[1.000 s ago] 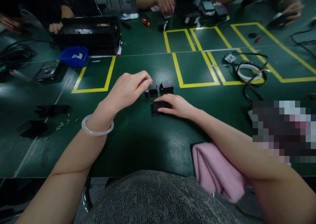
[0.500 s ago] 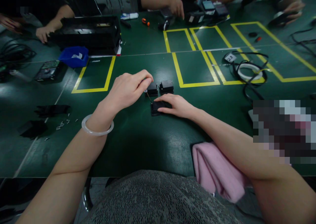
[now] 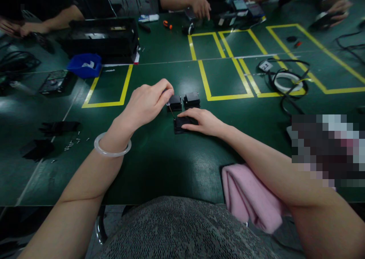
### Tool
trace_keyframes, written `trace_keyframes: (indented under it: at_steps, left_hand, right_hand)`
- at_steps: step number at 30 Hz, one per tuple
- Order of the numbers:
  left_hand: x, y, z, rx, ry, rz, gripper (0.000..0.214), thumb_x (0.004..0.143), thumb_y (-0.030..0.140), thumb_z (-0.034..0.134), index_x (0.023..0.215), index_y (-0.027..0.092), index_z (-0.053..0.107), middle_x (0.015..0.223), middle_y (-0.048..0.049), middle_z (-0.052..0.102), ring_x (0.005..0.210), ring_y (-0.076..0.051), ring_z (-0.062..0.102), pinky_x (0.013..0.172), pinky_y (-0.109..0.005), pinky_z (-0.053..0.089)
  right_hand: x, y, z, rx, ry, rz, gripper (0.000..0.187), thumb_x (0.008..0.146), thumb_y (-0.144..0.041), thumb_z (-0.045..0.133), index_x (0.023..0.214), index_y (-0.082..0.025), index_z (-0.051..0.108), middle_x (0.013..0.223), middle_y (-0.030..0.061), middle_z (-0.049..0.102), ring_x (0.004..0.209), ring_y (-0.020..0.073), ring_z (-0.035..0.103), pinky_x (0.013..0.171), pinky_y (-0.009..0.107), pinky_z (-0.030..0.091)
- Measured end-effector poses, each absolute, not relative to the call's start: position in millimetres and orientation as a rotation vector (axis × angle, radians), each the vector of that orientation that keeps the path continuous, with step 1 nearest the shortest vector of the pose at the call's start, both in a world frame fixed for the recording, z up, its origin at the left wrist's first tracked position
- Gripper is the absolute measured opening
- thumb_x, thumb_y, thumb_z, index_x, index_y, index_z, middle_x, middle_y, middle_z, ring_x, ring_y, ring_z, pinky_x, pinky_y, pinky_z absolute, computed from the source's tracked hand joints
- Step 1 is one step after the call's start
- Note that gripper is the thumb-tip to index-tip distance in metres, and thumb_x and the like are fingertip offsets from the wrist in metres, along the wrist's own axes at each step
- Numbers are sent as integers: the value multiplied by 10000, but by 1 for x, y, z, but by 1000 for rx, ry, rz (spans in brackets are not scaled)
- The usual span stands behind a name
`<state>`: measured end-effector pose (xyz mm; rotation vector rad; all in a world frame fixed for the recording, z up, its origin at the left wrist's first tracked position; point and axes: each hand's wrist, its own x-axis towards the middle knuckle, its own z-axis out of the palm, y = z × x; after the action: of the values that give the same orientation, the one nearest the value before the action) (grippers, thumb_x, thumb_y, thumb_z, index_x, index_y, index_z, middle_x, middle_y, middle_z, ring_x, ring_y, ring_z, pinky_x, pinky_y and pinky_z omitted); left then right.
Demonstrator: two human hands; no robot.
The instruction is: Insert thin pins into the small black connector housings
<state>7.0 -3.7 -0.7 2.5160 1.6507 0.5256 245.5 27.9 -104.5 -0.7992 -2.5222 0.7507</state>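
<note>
My left hand (image 3: pixel 152 101) is closed on a screwdriver (image 3: pixel 170 110); most of its handle is hidden by the fingers. Its thin shaft slants down to the left corner of a small black block (image 3: pixel 180 125) on the table. Fingers and thumb of my right hand (image 3: pixel 202 123) grip that block from the right and cover part of it. Just behind stand two similar black blocks, one on the left (image 3: pixel 174 104) and one on the right (image 3: pixel 192 100), with small screws at their tops.
Small loose screws (image 3: pixel 68 145) and black parts (image 3: pixel 37 149) lie left on the green table. A blue bin (image 3: pixel 84 65) stands near a long black housing (image 3: pixel 99 40). Coiled cable (image 3: pixel 288 82) is at right, a pink cloth (image 3: pixel 248 194) at the front edge. Co-workers' hands show across the table.
My left hand has turned slightly on the screwdriver, whose tip stays at the block's corner. My right hand keeps its hold. A co-worker's hand at upper left has drawn back from the black housing.
</note>
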Motion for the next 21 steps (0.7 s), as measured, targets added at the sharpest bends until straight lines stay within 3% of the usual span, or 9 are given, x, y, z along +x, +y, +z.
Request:
trace_keyframes:
  at_steps: [12, 21]
  left_hand:
    - [7, -5, -1, 2527, 1636, 569, 366, 1070, 320, 418, 1215, 174, 720, 804, -30, 699, 633, -155, 569, 640, -297, 374]
    - [3, -5, 1, 2532, 1650, 520, 384, 1078, 315, 385, 1170, 202, 740, 885, -51, 750, 738, -193, 648, 653, -319, 381]
  right_hand:
    - [244, 27, -102, -809, -2526, 764, 422, 1020, -427, 671, 1364, -188, 717, 1310, 146, 773, 1204, 328, 710, 1025, 479, 541]
    - [245, 28, -104, -792, -2529, 752, 415, 1024, -437, 658, 1363, -203, 711, 1318, 128, 772, 1198, 310, 705, 1025, 455, 533]
